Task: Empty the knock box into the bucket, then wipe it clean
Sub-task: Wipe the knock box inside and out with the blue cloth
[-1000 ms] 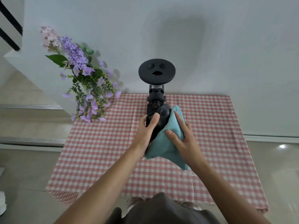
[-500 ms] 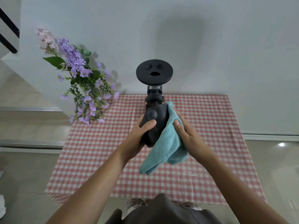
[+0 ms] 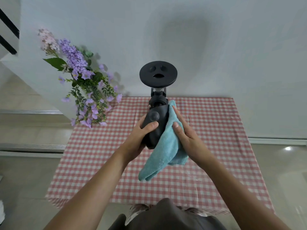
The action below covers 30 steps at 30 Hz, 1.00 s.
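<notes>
1. My left hand (image 3: 141,138) grips the knock box (image 3: 159,130), fingers curled round it, above the worktop (image 3: 216,130).
2. My right hand (image 3: 187,136), fingers straight, presses the cloth (image 3: 164,151) against its side.
3. This looks like the wiping step. Next, I would turn the box to reach its other faces.

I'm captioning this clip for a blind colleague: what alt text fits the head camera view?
A person's left hand grips a black knock box over a red-checked tablecloth, while the right hand presses a teal cloth flat against its side. Behind stand a black disc-topped device and, at the left, purple flowers.
</notes>
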Available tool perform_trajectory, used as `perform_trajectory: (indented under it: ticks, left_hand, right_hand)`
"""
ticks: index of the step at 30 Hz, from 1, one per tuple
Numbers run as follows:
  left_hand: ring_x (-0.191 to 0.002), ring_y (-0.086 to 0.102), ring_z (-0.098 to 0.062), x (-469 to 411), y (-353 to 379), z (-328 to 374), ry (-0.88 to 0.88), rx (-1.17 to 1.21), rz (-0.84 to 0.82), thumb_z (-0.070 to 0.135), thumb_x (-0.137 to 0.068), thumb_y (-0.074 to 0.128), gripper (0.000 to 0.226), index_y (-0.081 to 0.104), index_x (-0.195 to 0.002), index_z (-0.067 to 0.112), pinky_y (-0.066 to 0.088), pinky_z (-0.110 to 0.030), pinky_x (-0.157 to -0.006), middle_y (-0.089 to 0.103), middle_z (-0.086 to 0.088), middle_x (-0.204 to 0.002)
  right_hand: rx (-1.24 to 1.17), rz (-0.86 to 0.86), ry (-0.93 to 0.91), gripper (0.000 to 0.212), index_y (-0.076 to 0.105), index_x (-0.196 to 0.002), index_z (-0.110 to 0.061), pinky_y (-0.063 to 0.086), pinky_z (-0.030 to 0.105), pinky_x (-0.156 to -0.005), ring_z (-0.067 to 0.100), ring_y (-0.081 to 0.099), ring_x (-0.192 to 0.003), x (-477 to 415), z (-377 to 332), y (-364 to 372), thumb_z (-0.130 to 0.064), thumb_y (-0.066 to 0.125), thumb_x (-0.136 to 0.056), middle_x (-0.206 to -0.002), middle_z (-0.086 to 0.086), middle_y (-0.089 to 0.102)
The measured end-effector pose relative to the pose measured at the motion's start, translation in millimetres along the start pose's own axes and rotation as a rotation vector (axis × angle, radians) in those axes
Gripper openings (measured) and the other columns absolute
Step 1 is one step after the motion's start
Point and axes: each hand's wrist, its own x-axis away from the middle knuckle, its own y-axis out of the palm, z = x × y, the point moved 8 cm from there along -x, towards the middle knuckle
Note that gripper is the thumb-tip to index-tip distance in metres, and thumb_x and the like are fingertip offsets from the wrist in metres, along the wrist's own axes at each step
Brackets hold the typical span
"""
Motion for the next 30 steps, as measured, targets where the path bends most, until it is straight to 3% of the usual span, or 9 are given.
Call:
perform_trajectory:
  ticks: [4, 7, 10, 15, 19, 22, 25, 28, 30]
  left_hand:
    - [-0.134, 0.065, -0.033, -1, -6, 9, 0.017, 0.011, 0.021, 0.042, -0.079, 0.077, 0.083, 0.050, -0.152, 0.013, 0.053, -0.048, -0.110, 0.063, -0.020, -0.149]
    - [-0.130, 0.068, -0.030, -2, -3, 5, -0.009, -0.010, 0.021, 0.038, -0.087, 0.075, 0.072, 0.051, -0.151, 0.016, 0.058, -0.044, -0.102, 0.068, -0.014, -0.144]
    - [-0.123, 0.070, -0.032, -3, 1, 2, -0.004, -0.020, 0.013, 0.035, -0.096, 0.069, 0.059, 0.054, -0.149, 0.015, 0.059, -0.039, -0.093, 0.070, -0.017, -0.139]
    - [-0.135, 0.065, -0.029, 0, -4, 9, 0.023, 0.013, 0.004, 0.042, -0.085, 0.073, 0.076, 0.051, -0.152, 0.015, 0.055, -0.042, -0.110, 0.066, -0.015, -0.148]
    - [-0.129, 0.069, -0.023, 2, -3, 10, 0.001, 0.005, 0.003, 0.041, -0.087, 0.072, 0.069, 0.055, -0.150, 0.017, 0.057, -0.041, -0.107, 0.069, -0.011, -0.145]
    - [-0.127, 0.072, -0.021, 2, -3, 13, 0.016, -0.038, 0.089, 0.041, -0.099, 0.064, 0.050, 0.062, -0.145, 0.023, 0.056, -0.044, -0.109, 0.075, -0.002, -0.137]
    - [-0.120, 0.075, -0.016, 0, 1, 22, 0.099, -0.163, 0.229, 0.046, -0.099, 0.067, 0.031, 0.070, -0.129, 0.038, 0.059, -0.042, -0.107, 0.079, 0.006, -0.127]
    - [-0.113, 0.076, -0.013, 0, 8, 25, 0.064, -0.161, 0.322, 0.065, -0.081, 0.076, 0.050, 0.071, -0.122, 0.037, 0.059, -0.043, -0.106, 0.080, 0.009, -0.120]
    - [-0.113, 0.075, -0.013, 1, 7, 27, 0.048, -0.168, 0.367, 0.069, -0.084, 0.073, 0.049, 0.072, -0.118, 0.034, 0.058, -0.041, -0.107, 0.080, 0.008, -0.118]
  right_hand:
    - [-0.071, -0.019, -0.012, 0.051, 0.028, -0.149, -0.051, 0.035, 0.027, -0.117, -0.011, 0.044, -0.134, 9, 1, -3, -0.045, 0.039, -0.100, -0.149, -0.030, 0.041]
    - [0.096, -0.005, -0.087, 0.052, 0.025, -0.144, -0.064, 0.038, 0.029, -0.116, -0.002, 0.036, -0.143, 10, -10, 8, -0.050, 0.041, -0.098, -0.161, -0.022, 0.024]
    - [0.209, -0.005, -0.163, 0.054, 0.027, -0.149, -0.057, 0.037, 0.028, -0.114, 0.006, 0.023, -0.150, 2, -20, 16, -0.051, 0.043, -0.098, -0.166, -0.019, 0.006]
    - [-0.110, 0.022, -0.060, 0.048, 0.033, -0.151, -0.048, 0.038, 0.033, -0.117, -0.005, 0.045, -0.136, 0, -8, 1, -0.037, 0.042, -0.105, -0.151, -0.024, 0.043]
    - [-0.360, -0.007, 0.050, 0.046, 0.038, -0.146, -0.054, 0.036, 0.044, -0.118, 0.007, 0.047, -0.139, 9, 10, 3, -0.046, 0.043, -0.101, -0.152, -0.018, 0.046]
    - [-0.331, 0.042, 0.041, 0.046, 0.040, -0.142, -0.059, 0.036, 0.046, -0.117, 0.010, 0.047, -0.139, 12, 13, 5, -0.050, 0.050, -0.097, -0.152, -0.017, 0.046]
    - [-0.338, 0.152, 0.005, 0.052, 0.040, -0.146, -0.052, 0.045, 0.036, -0.112, 0.002, 0.055, -0.130, 14, 13, 2, -0.044, 0.053, -0.096, -0.145, -0.019, 0.054]
    - [-0.201, 0.207, -0.085, 0.055, 0.035, -0.151, -0.045, 0.051, 0.020, -0.100, -0.006, 0.056, -0.124, 18, 1, 2, -0.028, 0.052, -0.102, -0.140, -0.026, 0.051]
    - [-0.037, 0.208, -0.134, 0.056, 0.035, -0.146, -0.052, 0.051, 0.018, -0.099, -0.003, 0.051, -0.129, 18, -4, 6, -0.028, 0.056, -0.100, -0.145, -0.020, 0.044]
